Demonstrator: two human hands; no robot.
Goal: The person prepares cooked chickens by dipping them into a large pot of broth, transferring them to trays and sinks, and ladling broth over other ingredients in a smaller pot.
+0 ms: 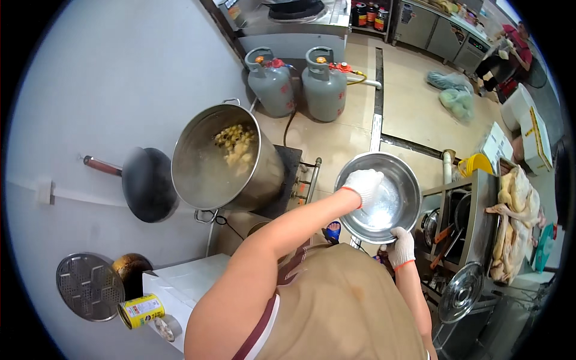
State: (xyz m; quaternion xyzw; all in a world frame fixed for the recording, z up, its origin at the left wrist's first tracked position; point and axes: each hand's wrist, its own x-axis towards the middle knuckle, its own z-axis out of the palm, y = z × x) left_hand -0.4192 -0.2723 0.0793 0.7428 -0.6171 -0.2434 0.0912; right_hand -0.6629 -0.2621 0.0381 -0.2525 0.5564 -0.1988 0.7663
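Note:
A wide stainless steel basin (384,211) is before me, with no food visible in it. My right hand (401,248), in a white knit glove with an orange cuff, grips its near rim. My left hand (363,186), gloved the same way, reaches over the basin's left side. Its fingers point inward and are too unclear to tell if they hold or touch anything. To the left, a tall steel stockpot (270,180) stands on a black gas burner stand (291,168). Steaming cloudy liquid fills it, and pale yellow pieces (236,144) float at the far side.
Two grey gas cylinders (325,90) stand beyond the stockpot. A wok (148,184) hangs on the left wall. At right, raw poultry (517,220) lies on a steel rack (483,211). A seated person (517,49) is farther back, near plastic bags (455,103) on the floor.

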